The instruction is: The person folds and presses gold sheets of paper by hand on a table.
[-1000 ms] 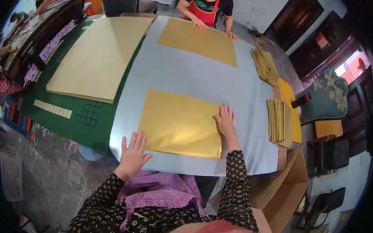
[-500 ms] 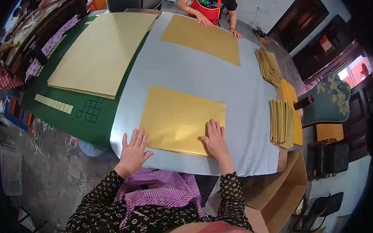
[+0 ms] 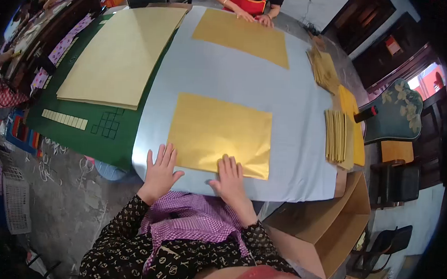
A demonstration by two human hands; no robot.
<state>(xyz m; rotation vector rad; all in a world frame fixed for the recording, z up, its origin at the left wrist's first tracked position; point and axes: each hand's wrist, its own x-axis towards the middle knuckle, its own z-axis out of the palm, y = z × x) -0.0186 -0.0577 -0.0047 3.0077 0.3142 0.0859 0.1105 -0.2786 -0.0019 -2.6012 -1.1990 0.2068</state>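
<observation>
A sheet of shiny gold paper (image 3: 218, 134) lies flat before me on the pale blue-grey tablecloth (image 3: 206, 79). My left hand (image 3: 161, 169) rests with spread fingers at the sheet's lower left corner, its palm over the cloth. Along the near edge, right of the middle, my right hand (image 3: 230, 178) lies flat, fingertips on the gold paper. Neither hand grips anything. The sheet's lower right corner looks slightly creased.
Across the table a person in a red apron (image 3: 249, 2) has both hands on another gold sheet (image 3: 243, 35). Large cream sheets (image 3: 122, 55) cover part of a green mat (image 3: 113, 147) at left. Folded gold paper stacks (image 3: 335, 137) line the right edge; a cardboard box (image 3: 325, 218) stands below.
My right hand has slid left and toward me along the near edge of the gold paper. My left hand stays put. Across the table, the other person's hands have come closer together.
</observation>
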